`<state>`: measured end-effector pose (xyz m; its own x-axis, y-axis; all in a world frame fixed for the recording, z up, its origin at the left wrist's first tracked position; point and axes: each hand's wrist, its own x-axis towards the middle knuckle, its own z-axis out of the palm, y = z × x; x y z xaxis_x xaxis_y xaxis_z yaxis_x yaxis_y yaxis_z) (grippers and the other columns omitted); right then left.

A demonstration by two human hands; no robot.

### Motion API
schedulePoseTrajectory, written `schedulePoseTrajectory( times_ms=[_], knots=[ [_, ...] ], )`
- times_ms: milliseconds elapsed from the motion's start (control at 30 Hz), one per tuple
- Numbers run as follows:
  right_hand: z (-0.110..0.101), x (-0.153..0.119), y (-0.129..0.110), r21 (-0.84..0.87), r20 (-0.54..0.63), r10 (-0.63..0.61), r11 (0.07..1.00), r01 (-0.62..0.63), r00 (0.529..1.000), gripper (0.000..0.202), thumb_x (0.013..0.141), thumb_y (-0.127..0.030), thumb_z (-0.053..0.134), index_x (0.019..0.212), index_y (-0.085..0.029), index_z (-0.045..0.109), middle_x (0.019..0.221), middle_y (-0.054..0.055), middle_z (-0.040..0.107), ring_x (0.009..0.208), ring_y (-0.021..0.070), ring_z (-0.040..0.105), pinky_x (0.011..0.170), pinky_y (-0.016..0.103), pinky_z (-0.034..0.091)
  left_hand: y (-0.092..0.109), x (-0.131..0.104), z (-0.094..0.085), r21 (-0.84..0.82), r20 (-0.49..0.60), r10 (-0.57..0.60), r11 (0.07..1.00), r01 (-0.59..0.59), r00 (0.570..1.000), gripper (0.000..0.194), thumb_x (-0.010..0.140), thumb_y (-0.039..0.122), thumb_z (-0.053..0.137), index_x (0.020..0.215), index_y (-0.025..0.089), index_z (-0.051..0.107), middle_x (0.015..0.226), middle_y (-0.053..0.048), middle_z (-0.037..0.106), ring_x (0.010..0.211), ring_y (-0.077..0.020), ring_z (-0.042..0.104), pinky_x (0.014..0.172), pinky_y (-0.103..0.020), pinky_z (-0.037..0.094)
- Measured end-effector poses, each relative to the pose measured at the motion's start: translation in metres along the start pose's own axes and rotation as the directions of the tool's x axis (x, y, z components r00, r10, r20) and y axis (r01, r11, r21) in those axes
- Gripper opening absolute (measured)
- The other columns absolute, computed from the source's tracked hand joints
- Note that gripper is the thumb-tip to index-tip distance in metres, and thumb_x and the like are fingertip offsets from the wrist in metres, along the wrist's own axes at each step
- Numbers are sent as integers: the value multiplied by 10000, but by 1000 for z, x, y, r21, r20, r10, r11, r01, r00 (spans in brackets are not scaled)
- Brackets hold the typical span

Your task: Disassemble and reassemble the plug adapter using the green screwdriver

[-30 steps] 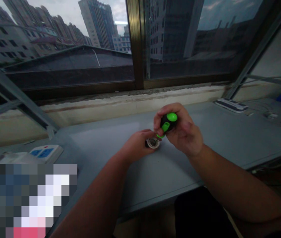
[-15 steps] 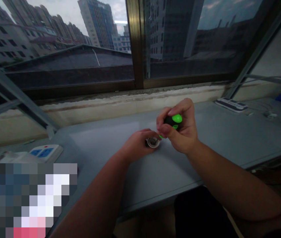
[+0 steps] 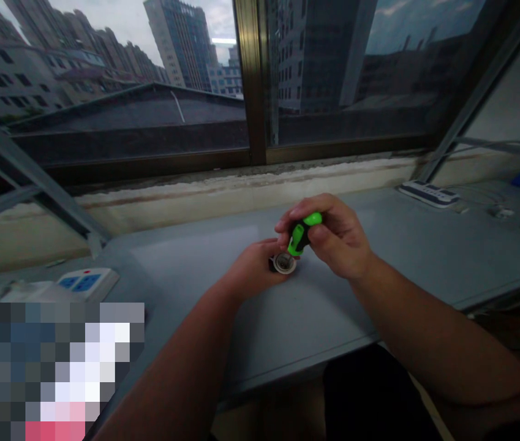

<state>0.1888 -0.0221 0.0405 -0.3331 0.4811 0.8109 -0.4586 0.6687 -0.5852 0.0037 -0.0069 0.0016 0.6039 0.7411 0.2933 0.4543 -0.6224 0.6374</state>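
Note:
My right hand [image 3: 337,239] is closed around the green and black handle of a screwdriver [image 3: 299,237]. The screwdriver slants down to the left, and its thin shaft reaches into the mouth of a small round lamp socket [image 3: 284,263] with a white rim. My left hand [image 3: 257,266] is wrapped round the socket from the left and steadies it at the tabletop. The socket's open end faces up toward me, with metal parts dimly visible inside. The shaft's tip and the socket's lower body are hidden.
A grey table [image 3: 186,263] runs below a window. At the left lies a white power strip with blue sockets [image 3: 87,282]; another power strip [image 3: 429,194] lies at the back right near cables. Metal frame posts [image 3: 52,177] stand at both sides.
My right hand has turned and shifted its grip on the screwdriver handle, whose side now shows more and whose top has moved left. My left hand and the socket stay in place.

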Motion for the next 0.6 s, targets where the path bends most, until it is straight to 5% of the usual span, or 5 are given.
schedulePoseTrajectory(
  times_ms=[233, 333, 467, 600],
  knots=[
    [3, 3, 10, -209, -248, -229, 961, 178, 941, 401, 772, -199, 872, 1065, -306, 621, 928, -18, 588, 730, 126, 627, 552, 249, 559, -7, 1, 0, -13, 32, 43, 999, -43, 999, 234, 805, 173, 704, 1035, 189, 738, 970, -22, 704, 840, -169, 659, 770, -288, 505],
    [9, 4, 9, -192, -302, -219, 967, 166, 928, 350, 835, -214, 812, 1037, -310, 543, 961, -21, 566, 692, 108, 592, 495, 220, 519, -5, 1, -1, 16, 35, 41, 999, -42, 999, 217, 792, 173, 714, 1005, 191, 747, 971, -26, 711, 824, -168, 656, 765, -295, 497],
    [12, 3, 4, -117, -243, -160, 984, 134, 957, 276, 937, -229, 703, 1091, -315, 490, 1012, -20, 624, 592, 73, 572, 456, 194, 465, -2, 2, -3, 11, 35, 21, 1000, -22, 999, 263, 780, 180, 732, 1040, 213, 747, 952, -20, 724, 808, -167, 657, 764, -299, 503],
    [8, 4, -1, 33, -149, -94, 994, 100, 984, 115, 992, -353, 622, 1025, -253, 578, 814, -14, 616, 539, 83, 519, 450, 201, 413, -4, 2, -2, -14, 45, 31, 999, -30, 999, 283, 794, 169, 710, 1074, 191, 751, 990, -47, 728, 828, -174, 678, 767, -302, 518]
  ],
)
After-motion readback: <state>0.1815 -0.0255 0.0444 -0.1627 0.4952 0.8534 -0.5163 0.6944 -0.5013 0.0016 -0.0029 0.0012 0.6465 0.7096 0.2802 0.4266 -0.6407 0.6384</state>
